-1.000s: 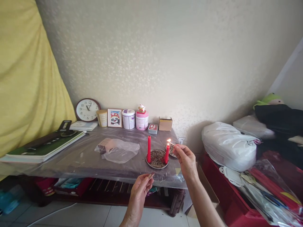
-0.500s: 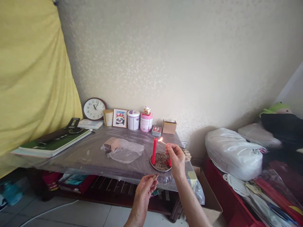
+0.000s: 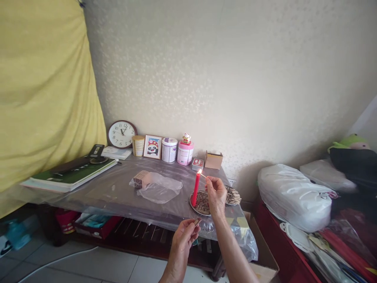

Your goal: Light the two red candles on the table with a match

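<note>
My right hand (image 3: 216, 195) pinches a burning match (image 3: 203, 175), and its flame is at the top of an upright red candle (image 3: 196, 189). Whether the wick itself burns I cannot tell. The candle stands in a round dish (image 3: 191, 206) filled with dark grains, near the table's front right. Lower down, in front of the table edge, my left hand (image 3: 183, 237) is closed on a small brown matchbox (image 3: 197, 222), mostly covered by the fingers. Beside my right hand, a second dish holds a heap of matchsticks (image 3: 232, 195).
Plastic film covers the low table (image 3: 100, 198). A clear bag (image 3: 160, 188) with a small box lies mid-table. Along the wall stand a clock (image 3: 122, 134), tins (image 3: 169, 150) and an open carton (image 3: 213, 159). White bags (image 3: 290, 196) sit at right.
My right hand has brought the match flame from just right of the candle to its tip. My left hand still holds the matchbox. The view has shifted slightly.
</note>
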Demonstrator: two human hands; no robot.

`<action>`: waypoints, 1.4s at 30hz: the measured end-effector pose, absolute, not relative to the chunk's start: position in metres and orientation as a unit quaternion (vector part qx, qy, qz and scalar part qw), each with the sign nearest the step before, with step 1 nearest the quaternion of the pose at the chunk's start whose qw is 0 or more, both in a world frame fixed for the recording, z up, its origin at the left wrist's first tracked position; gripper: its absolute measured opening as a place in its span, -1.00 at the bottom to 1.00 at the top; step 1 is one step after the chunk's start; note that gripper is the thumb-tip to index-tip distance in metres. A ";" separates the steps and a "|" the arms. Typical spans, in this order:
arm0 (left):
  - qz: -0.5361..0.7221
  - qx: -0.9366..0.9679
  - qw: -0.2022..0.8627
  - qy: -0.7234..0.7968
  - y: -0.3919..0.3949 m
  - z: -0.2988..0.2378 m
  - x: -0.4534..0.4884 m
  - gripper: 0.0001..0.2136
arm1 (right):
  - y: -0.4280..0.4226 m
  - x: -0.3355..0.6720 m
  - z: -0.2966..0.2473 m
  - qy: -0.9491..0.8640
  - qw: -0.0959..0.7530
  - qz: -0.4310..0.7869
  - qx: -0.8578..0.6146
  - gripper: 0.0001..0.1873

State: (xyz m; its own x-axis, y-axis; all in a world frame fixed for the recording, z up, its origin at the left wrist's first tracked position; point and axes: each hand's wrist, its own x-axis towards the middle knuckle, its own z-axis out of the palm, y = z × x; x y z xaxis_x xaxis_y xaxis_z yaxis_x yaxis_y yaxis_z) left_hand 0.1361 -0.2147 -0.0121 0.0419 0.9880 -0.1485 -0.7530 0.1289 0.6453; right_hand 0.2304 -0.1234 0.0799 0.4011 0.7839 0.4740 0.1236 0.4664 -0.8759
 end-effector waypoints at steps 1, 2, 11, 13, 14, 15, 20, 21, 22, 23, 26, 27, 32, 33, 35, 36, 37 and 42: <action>0.628 0.204 0.693 0.289 -0.216 -0.011 0.136 -0.67 | -0.123 0.230 0.080 -0.495 0.698 0.233 -0.462 -0.73; 0.628 0.206 0.693 0.289 -0.216 -0.010 0.136 -0.68 | -0.123 0.231 0.080 -0.496 0.697 0.231 -0.465 -0.73; 0.628 0.214 0.694 0.282 -0.219 -0.008 0.136 -0.70 | -0.120 0.232 0.081 -0.500 0.687 0.215 -0.481 -0.78; 0.627 0.214 0.693 0.285 -0.217 -0.011 0.136 -0.70 | -0.120 0.231 0.081 -0.501 0.686 0.215 -0.482 -0.78; 0.627 0.212 0.692 0.288 -0.216 -0.012 0.136 -0.69 | -0.120 0.231 0.081 -0.501 0.685 0.216 -0.483 -0.78; 0.628 0.210 0.691 0.291 -0.215 -0.013 0.137 -0.69 | -0.120 0.231 0.081 -0.501 0.684 0.217 -0.484 -0.78; 0.626 0.210 0.693 0.289 -0.217 -0.010 0.136 -0.68 | -0.120 0.231 0.081 -0.499 0.684 0.219 -0.485 -0.77; 0.626 0.210 0.693 0.288 -0.217 -0.009 0.136 -0.68 | -0.120 0.231 0.081 -0.499 0.685 0.218 -0.484 -0.77; 0.626 0.210 0.694 0.289 -0.218 -0.008 0.135 -0.67 | -0.120 0.232 0.080 -0.498 0.686 0.217 -0.483 -0.77; 0.626 0.208 0.694 0.290 -0.218 -0.007 0.135 -0.67 | -0.119 0.232 0.080 -0.498 0.687 0.216 -0.483 -0.77; 0.625 0.202 0.694 0.296 -0.217 -0.008 0.136 -0.66 | -0.119 0.233 0.078 -0.496 0.688 0.216 -0.484 -0.77; 0.624 0.201 0.694 0.298 -0.216 -0.009 0.136 -0.66 | -0.119 0.234 0.078 -0.496 0.687 0.216 -0.484 -0.77; 0.625 0.199 0.694 0.297 -0.215 -0.010 0.137 -0.64 | -0.119 0.234 0.079 -0.498 0.688 0.217 -0.480 -0.75; 0.624 0.198 0.695 0.297 -0.215 -0.010 0.137 -0.63 | -0.119 0.234 0.080 -0.499 0.689 0.217 -0.479 -0.75; 0.623 0.195 0.695 0.300 -0.214 -0.010 0.137 -0.63 | -0.119 0.234 0.080 -0.499 0.689 0.217 -0.479 -0.75; 0.624 0.193 0.695 0.301 -0.214 -0.010 0.138 -0.62 | -0.119 0.234 0.080 -0.499 0.688 0.216 -0.480 -0.75; 0.625 0.193 0.695 0.299 -0.214 -0.010 0.137 -0.63 | -0.118 0.234 0.079 -0.498 0.688 0.217 -0.482 -0.75; 0.628 0.200 0.694 0.291 -0.214 -0.012 0.137 -0.66 | -0.118 0.233 0.079 -0.497 0.684 0.218 -0.487 -0.76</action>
